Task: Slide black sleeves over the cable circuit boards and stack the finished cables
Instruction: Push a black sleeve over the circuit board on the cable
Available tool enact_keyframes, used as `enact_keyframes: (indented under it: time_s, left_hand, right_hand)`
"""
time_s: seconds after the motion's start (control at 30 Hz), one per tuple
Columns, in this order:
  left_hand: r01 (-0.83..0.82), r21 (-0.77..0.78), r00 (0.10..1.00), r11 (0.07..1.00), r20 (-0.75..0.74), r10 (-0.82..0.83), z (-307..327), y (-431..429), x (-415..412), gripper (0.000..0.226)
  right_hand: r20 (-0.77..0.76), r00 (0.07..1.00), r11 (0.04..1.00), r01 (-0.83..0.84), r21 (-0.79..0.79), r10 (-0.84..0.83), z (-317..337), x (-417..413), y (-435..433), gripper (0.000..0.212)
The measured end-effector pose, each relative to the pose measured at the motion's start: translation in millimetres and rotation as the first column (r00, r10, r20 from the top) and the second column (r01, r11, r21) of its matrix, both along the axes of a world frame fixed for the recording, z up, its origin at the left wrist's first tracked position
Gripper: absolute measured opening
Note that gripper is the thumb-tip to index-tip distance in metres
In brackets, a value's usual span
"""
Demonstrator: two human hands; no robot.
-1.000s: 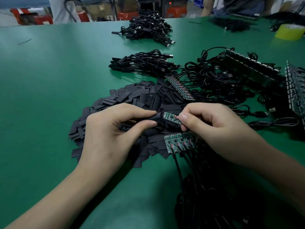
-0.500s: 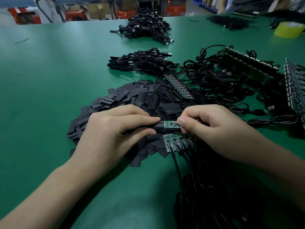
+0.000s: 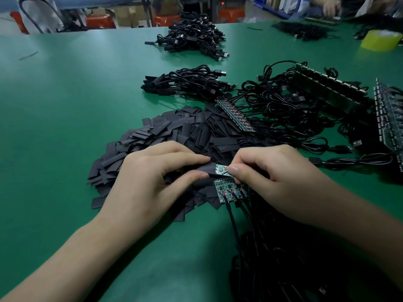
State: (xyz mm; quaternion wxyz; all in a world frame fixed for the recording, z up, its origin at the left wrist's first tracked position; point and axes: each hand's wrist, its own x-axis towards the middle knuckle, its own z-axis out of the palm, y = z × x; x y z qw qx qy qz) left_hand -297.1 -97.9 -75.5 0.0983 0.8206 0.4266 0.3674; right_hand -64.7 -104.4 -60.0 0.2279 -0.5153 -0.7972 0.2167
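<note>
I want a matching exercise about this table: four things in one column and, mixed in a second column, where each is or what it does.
1. yellow tape roll
2. left hand
3. right hand
4. pile of loose sleeves

A. pinches a green circuit board
B. lies just beyond both hands
C. far right of the table
D. holds a black sleeve

Pairs: 1-C, 2-D, 3-A, 4-B.

green work table [image 3: 65, 110] with a pale light sheen; beyond its far edge, cardboard boxes [image 3: 128, 15] and red objects [image 3: 100, 21].
</note>
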Motion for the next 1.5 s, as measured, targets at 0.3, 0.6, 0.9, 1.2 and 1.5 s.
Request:
enact_keyframes:
  time_s: [0.3, 0.6, 0.9, 1.2, 1.5]
  left_hand:
    - [0.076, 0.015, 0.997, 0.997, -0.021, -0.076, 1, -2, 3, 0.028]
    - [0.021, -0.114, 0.983, 0.993, 0.186, 0.0, 2, -1, 7, 0.019]
    - [0.093, -0.25, 0.915, 0.964, 0.403, 0.016, -1, -8, 14, 0.017]
    - [0.168, -0.35, 0.858, 0.922, 0.513, 0.038, -5, -10, 19, 0.02]
    - [0.149, -0.313, 0.854, 0.938, 0.519, 0.038, -2, -10, 17, 0.018]
  right_hand:
    - [-0.107, 0.993, 0.998, -0.055, -0.037, 0.051, -3, -3, 0, 0.027]
    - [-0.227, 0.967, 0.963, -0.058, 0.262, 0.12, -5, -3, -2, 0.008]
    - [-0.2, 0.97, 0.903, -0.037, 0.429, 0.135, -6, -2, 0, 0.008]
    - [-0.208, 0.965, 0.874, -0.038, 0.484, 0.157, -10, -3, 0, 0.005]
    - [-0.258, 0.962, 0.906, 0.023, 0.423, 0.095, -11, -8, -4, 0.014]
